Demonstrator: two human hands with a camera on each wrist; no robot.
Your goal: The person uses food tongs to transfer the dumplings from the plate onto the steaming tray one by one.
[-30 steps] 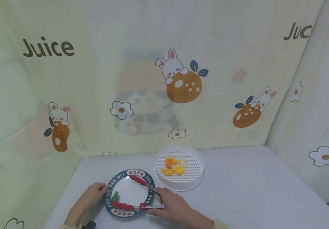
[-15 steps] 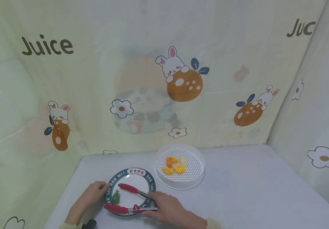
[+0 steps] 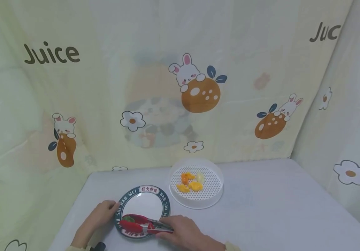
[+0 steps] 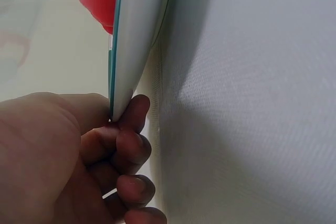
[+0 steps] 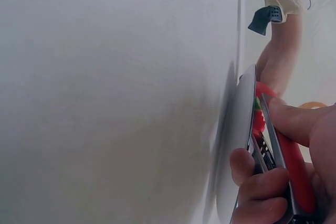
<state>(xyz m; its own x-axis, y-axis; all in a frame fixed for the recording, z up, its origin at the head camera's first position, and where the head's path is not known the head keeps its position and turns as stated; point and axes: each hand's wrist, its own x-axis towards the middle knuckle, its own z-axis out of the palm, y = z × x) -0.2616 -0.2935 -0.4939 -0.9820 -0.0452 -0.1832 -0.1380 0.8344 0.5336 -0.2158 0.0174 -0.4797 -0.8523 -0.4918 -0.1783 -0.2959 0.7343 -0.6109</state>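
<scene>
A plate [image 3: 154,191] with a dark green lettered rim lies on the table near the front edge. My left hand [image 3: 102,213] holds its left rim, thumb on top and fingers [image 4: 131,148] curled under the plate's edge [image 4: 134,51]. My right hand [image 3: 183,232] grips red-tipped metal tongs [image 3: 137,223], squeezed nearly together over the plate's near side. A small green piece [image 3: 129,219] sits between the tong tips. In the right wrist view the tongs [image 5: 286,161] lie under my thumb beside the plate [image 5: 236,150].
A white perforated round tray [image 3: 212,195] stands behind and right of the plate, holding several orange and pale food pieces [image 3: 190,182]. The table [image 3: 277,209] wears a pale cloth. Printed fabric walls close in the back and both sides.
The tongs swung left across the plate and their arms closed from wide apart to nearly together around the green piece. My left hand stayed on the rim.
</scene>
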